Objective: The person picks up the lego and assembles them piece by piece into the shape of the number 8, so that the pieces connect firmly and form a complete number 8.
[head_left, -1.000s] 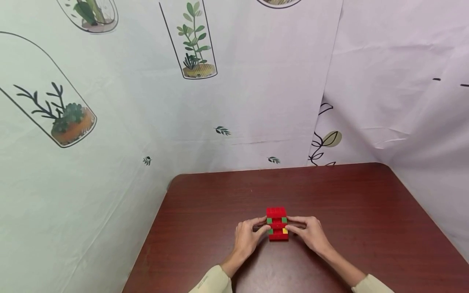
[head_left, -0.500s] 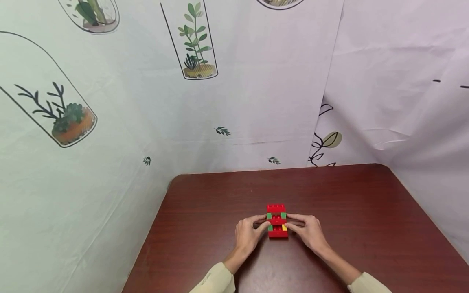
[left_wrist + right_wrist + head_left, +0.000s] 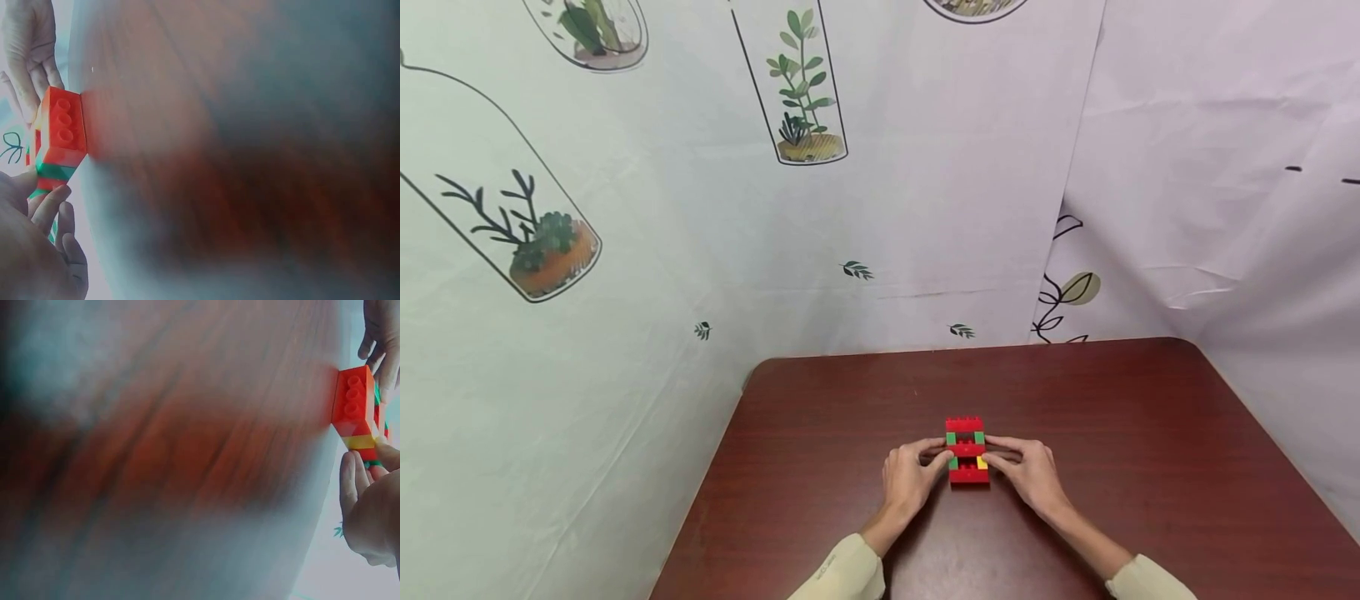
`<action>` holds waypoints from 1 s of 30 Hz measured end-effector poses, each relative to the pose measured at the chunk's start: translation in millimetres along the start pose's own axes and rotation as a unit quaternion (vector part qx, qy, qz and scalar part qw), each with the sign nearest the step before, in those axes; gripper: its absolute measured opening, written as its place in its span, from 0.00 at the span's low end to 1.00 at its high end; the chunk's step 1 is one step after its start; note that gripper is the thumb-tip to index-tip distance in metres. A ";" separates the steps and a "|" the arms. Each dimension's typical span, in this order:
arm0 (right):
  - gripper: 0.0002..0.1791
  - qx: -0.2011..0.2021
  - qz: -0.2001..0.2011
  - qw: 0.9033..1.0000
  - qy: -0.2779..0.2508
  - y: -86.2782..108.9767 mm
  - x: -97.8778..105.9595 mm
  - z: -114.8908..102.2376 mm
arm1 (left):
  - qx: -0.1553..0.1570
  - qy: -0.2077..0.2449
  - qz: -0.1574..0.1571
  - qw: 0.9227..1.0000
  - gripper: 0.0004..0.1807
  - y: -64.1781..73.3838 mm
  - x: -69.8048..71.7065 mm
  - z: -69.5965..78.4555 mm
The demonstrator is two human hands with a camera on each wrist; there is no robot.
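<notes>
A structure of toy building bricks (image 3: 966, 450) stands on the table, held from both sides. It has three red bars, joined by small green bricks (image 3: 951, 437) and one yellow brick (image 3: 982, 462) at the right near corner. My left hand (image 3: 907, 482) pinches its left side between thumb and fingers. My right hand (image 3: 1034, 477) grips the right side likewise, thumb by the yellow brick. The left wrist view shows the studded end of the near red brick (image 3: 62, 125) and a green brick under the left fingers. In the right wrist view, the fingers touch the yellow brick (image 3: 360, 442).
The dark reddish-brown table (image 3: 820, 408) has rounded far corners. Behind and beside it hang pale cloth walls (image 3: 925, 208) printed with plants in jars and leaves. Pale sleeves (image 3: 846, 571) cover the forearms.
The brick structure has shifted slightly away and tipped, so the gaps between its red bars show more. Both hands have kept their hold and moved slightly with it.
</notes>
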State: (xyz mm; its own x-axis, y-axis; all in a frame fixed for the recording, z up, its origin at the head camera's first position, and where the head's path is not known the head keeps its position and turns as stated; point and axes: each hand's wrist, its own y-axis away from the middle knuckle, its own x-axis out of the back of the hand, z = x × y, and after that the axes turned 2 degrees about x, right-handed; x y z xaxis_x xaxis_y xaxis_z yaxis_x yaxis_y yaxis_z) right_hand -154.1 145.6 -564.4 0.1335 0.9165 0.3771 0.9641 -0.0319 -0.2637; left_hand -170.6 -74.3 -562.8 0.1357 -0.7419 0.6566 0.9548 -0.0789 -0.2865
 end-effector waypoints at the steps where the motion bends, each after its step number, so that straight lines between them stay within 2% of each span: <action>1: 0.19 0.002 0.000 1.000 -0.001 -0.3 -0.3 0.3 | -0.001 -0.001 0.000 1.000 0.15 -0.4 -0.5 -0.2; 20: 0.17 -0.007 -0.005 1.000 0.016 -3.0 -1.5 6.0 | 0.003 -0.014 0.002 1.000 0.13 -0.9 -4.1 -2.1; 30: 0.17 -0.014 -0.007 1.000 -0.007 -3.3 -1.6 5.5 | 0.010 0.004 -0.004 1.000 0.13 -0.3 -2.5 -2.5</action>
State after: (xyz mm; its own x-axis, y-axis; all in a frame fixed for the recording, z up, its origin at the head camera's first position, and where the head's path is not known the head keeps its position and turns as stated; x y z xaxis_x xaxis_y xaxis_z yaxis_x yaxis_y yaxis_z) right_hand -158.7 146.3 -569.0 0.1170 0.9226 0.3677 0.9721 -0.0305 -0.2327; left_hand -172.0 -74.1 -566.1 0.1262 -0.7461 0.6538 0.9610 -0.0716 -0.2673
